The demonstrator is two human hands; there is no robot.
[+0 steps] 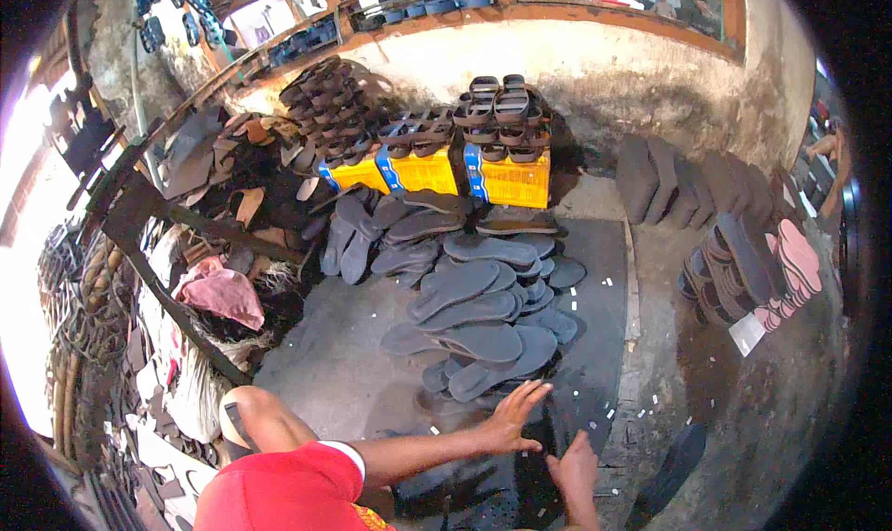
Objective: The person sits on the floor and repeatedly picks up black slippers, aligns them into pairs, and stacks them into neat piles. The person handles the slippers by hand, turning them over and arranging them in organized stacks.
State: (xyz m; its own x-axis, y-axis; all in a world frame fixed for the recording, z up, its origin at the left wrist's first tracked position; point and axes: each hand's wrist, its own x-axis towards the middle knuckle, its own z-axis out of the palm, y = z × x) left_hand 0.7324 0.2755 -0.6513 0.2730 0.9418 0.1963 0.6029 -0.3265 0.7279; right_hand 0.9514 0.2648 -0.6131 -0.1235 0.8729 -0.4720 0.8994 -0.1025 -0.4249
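My left hand (509, 422) reaches across from the lower left, its fingers stretched out and spread apart. It hovers over or rests on a dark surface; I cannot tell which. Close by on the right is my right hand (574, 464), its fingers curled in; whatever is in them, if anything, is hidden. Between and below the hands lies a black, shiny surface (465, 494) whose kind does not show clearly. Just beyond my left hand is a loose heap of dark grey shoe soles (478, 341), piled over one another.
Yellow boxes (517, 180) with brown sandals (502, 113) on top stand against the wall. Soles (683, 183) lean in a row at the right, near pink soles (797, 257). One dark sole (674, 471) lies at lower right. A frame (177, 299) with scraps and a pink cloth (221, 292) stands left.
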